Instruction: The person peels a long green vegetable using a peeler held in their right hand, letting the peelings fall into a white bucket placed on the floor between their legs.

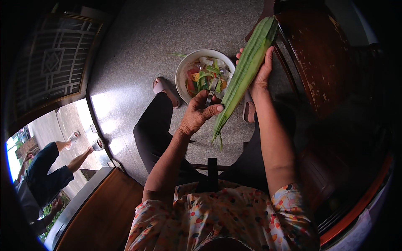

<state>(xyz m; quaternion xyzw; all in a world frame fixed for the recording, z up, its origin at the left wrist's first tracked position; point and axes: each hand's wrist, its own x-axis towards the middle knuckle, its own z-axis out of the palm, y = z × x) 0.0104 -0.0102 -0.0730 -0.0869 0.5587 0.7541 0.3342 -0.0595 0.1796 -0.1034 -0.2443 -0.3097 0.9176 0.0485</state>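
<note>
A long ridged gourd (pixel 248 75) slants across the view, its narrow tip with loose green strands pointing down towards my lap. My right hand (pixel 263 73) grips it around its upper half. A paler green band runs along the side nearer my right arm. In my left hand (pixel 201 108) is a metal peeler (pixel 213 89), its head pointing away from me over the bucket. My left thumb touches the gourd near its narrow end. Below the peeler, on the floor, stands a white bucket (pixel 181 77) holding green peels (pixel 205 75), clear plastic and other scraps.
A worn brown wooden seat (pixel 317 59) stands at the right. A green strip (pixel 178 55) lies on the speckled floor (pixel 141 53) beside the bucket. My feet in sandals flank the bucket. At the left, another person (pixel 50 169) is beyond the open doorway, next to a barred metal door (pixel 59 59).
</note>
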